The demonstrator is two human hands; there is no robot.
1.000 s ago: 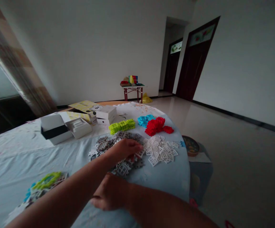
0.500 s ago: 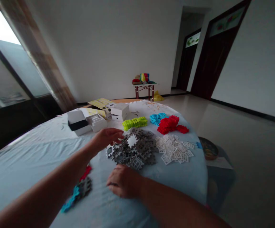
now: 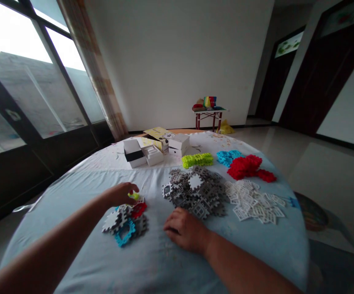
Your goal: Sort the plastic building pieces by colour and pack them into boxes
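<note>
My left hand (image 3: 122, 194), its fingers loosely bent and apart, is over the far edge of a small mixed group of interlocking plastic tiles. A yellow-green tile (image 3: 134, 197) lies just under its fingertips; whether they touch it I cannot tell. In that group are also a red tile (image 3: 139, 210), a blue open-framed tile (image 3: 125, 233), a light grey tile (image 3: 115, 219) and a darker grey tile (image 3: 141, 225). My right hand (image 3: 186, 230) rests on the cloth in a loose fist, nothing visible in it, at the near edge of the large grey tile heap (image 3: 192, 192).
Beyond the heap are stacked yellow-green tiles (image 3: 197, 160), blue tiles (image 3: 228, 157) and red tiles (image 3: 246, 166). White window-like pieces (image 3: 256, 204) spread to the right. White boxes (image 3: 152, 155) and a yellow carton (image 3: 158, 134) stand at the back of the round cloth-covered table (image 3: 81, 185).
My left hand has moved from the grey heap to the small mixed group, which my forearm partly covered before. My right hand stays by the heap. The view has swung left.
</note>
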